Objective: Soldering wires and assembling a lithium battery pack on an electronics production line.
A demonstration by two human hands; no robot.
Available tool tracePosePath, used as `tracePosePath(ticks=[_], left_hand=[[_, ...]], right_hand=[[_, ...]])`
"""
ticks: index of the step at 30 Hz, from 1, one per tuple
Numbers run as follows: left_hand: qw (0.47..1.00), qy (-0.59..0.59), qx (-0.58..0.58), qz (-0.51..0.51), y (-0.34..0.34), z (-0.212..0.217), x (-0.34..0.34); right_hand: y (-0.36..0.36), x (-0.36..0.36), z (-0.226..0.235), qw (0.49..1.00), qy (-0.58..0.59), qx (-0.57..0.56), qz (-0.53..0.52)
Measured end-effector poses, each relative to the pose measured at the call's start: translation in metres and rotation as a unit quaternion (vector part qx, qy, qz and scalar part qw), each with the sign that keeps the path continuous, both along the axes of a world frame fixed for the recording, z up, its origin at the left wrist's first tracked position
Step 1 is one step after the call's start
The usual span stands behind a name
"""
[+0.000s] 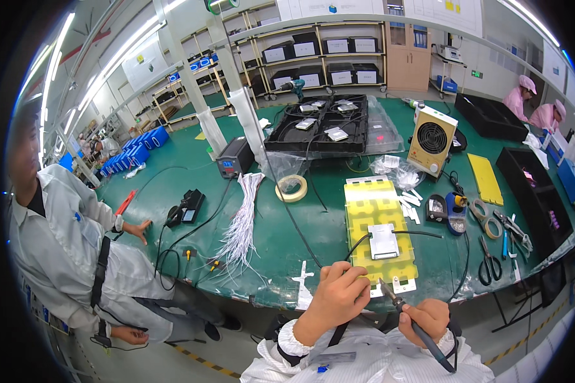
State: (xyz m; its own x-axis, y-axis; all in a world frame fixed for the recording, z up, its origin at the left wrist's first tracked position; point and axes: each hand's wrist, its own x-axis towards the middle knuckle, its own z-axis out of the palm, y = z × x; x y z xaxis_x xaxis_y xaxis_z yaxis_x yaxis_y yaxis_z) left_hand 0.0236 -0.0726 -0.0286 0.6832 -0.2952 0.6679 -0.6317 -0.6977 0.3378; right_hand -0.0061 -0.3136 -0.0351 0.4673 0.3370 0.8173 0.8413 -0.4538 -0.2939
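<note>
Right hand [423, 319] grip is clamped around a soldering iron [415, 329], dark handle running down toward the near right, tip pointing up-left at the near edge of the yellow fixture plate [374, 217]. Left hand [338, 295] grip is curled together, fingertips pinched at the near left corner of that plate; what they pinch is too small to tell. Both hands sit at the near edge of the green worktop [268, 236], close together. On the plate lies a small grey module [383, 241] with black cables running off left and right. Left of the plate: a bundle of white wires [241, 223], a tape roll [292, 188] farther back, a soldering station box [234, 157] beyond. Right of the plate: a beige ionising fan [431, 140] far, a blue tip-cleaner holder [456, 214], scissors [489, 262] near the right edge. Black trays [319, 124] with small parts sit at the far centre. A second person in a white coat [64, 242] stands at the left, one hand [137, 228] resting on the worktop.
</note>
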Motion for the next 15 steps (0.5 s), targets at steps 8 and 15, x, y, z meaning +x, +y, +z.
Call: tracePosePath(ticks=[8, 15], left_hand=[[1.0, 0.001, 0.012, -0.02, -0.0045, 0.0005, 0.0052], [0.999, 0.017, -0.004, -0.045, -0.0086, -0.0005, 0.0103]], right_hand=[[0.0016, -0.0003, 0.0001, 1.0, -0.008, -0.002, -0.011], [0.0021, -0.0011, 0.0038, 1.0, 0.001, -0.002, -0.001]])
